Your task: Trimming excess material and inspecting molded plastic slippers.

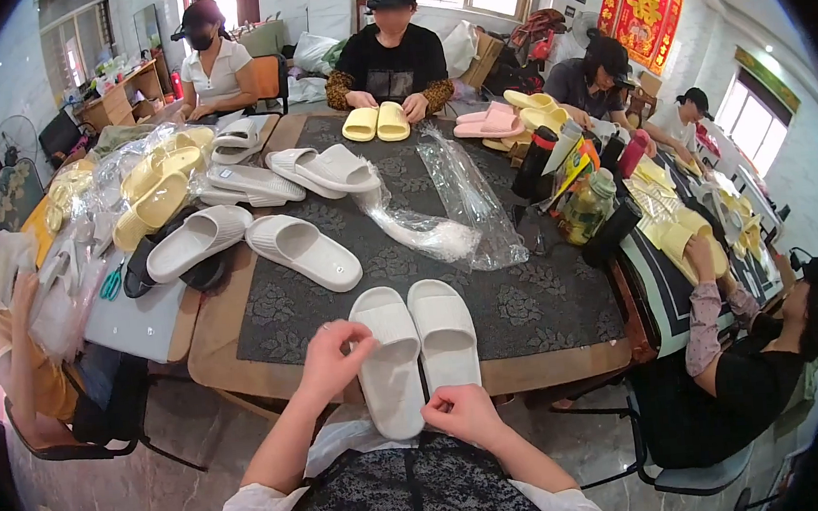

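Two white slide sandals lie side by side at the near edge of the table, soles down, heels toward me. My left hand (pixel 332 356) pinches the strap side of the left white sandal (pixel 390 358). My right hand (pixel 464 411) is curled at the heel end of the right white sandal (pixel 445 334), fingers closed on its heel edge. The heels overhang the table's wooden rim (pixel 552 367).
A dark patterned cloth (pixel 519 304) covers the table. More white sandals (pixel 303 250), yellow sandals (pixel 151 209), clear plastic bags (pixel 467 203), bottles (pixel 586 205) and scissors (pixel 109 283) lie on it. Several other people sit around the tables, one opposite holding a yellow pair (pixel 376 123).
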`<state>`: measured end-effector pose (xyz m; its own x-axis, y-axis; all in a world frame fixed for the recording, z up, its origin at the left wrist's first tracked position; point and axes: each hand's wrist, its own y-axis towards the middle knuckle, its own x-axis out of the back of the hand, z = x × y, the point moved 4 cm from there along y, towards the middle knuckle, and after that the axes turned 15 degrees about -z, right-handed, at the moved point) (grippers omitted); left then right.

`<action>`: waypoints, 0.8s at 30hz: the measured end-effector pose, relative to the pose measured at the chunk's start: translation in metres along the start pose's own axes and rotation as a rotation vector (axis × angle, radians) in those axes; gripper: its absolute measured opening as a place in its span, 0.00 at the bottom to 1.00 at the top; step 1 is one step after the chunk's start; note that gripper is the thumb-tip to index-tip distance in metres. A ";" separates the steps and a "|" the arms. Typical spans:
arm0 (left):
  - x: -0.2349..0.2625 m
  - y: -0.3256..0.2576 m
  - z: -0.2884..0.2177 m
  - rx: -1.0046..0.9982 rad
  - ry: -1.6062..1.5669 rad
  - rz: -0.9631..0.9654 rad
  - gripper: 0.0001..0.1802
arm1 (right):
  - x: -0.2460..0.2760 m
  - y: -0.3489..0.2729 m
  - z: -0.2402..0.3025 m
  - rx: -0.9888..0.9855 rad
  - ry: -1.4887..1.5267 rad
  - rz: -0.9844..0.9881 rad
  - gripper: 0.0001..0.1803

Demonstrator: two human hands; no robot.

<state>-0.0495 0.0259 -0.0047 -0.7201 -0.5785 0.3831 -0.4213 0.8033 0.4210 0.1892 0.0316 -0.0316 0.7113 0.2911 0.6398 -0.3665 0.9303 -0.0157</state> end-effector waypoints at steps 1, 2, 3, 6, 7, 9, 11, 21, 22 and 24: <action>0.001 0.006 0.001 0.001 0.001 0.001 0.10 | -0.003 0.002 -0.001 -0.001 0.000 0.001 0.14; 0.003 0.012 0.002 -0.048 0.070 -0.032 0.10 | -0.005 0.006 -0.003 -0.018 0.010 -0.005 0.15; 0.006 0.018 0.004 -0.098 0.140 -0.066 0.11 | -0.008 0.010 -0.003 -0.033 0.020 -0.011 0.16; 0.000 0.035 0.015 -0.173 0.237 -0.089 0.13 | -0.016 0.025 0.004 0.045 -0.007 -0.116 0.15; -0.004 0.039 0.016 -0.215 0.285 -0.093 0.13 | -0.019 0.032 0.008 0.045 -0.005 -0.122 0.15; -0.015 0.048 0.019 -0.163 0.356 0.028 0.15 | -0.021 0.044 0.022 0.186 -0.048 -0.253 0.14; -0.026 0.057 0.022 -0.125 0.431 0.138 0.18 | -0.030 0.052 0.031 0.261 -0.117 -0.312 0.14; -0.067 0.072 0.049 0.017 0.514 0.322 0.20 | -0.060 0.066 0.036 0.390 -0.254 -0.409 0.15; -0.069 0.072 0.051 0.033 0.451 0.256 0.18 | -0.059 0.066 0.037 0.388 -0.263 -0.398 0.14; -0.068 0.073 0.036 0.085 0.378 0.143 0.16 | -0.058 0.066 0.036 0.380 -0.274 -0.387 0.14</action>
<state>-0.0508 0.1292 -0.0297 -0.5283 -0.4591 0.7142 -0.3872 0.8789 0.2785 0.1022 0.0680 -0.0414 0.6743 -0.1671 0.7193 -0.3368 0.7973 0.5009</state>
